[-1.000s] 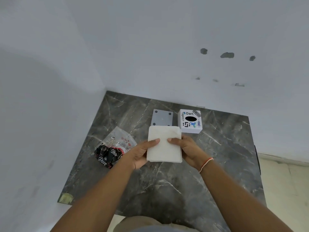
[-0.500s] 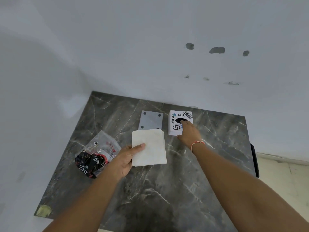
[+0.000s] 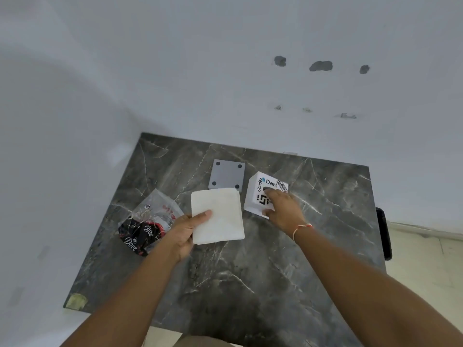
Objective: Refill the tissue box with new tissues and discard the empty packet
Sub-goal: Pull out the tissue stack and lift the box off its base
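Observation:
A white stack of tissues is held above the dark marble table by my left hand, thumb on top at its near left corner. To its right stands the white cube tissue box with black and blue print, tilted up on one edge. My right hand grips the box, a finger in its dark round opening and the thumb at its lower side. A crumpled clear and black plastic packet lies on the table left of my left hand.
A flat grey square plate with four dark dots lies behind the tissues, next to the box. White walls close the table on the left and at the back. A dark object hangs at the table's right edge, beyond it pale floor.
My right hand let go of the tissue stack, reached to the box and took hold of it, tilting it up. My left hand keeps the stack alone.

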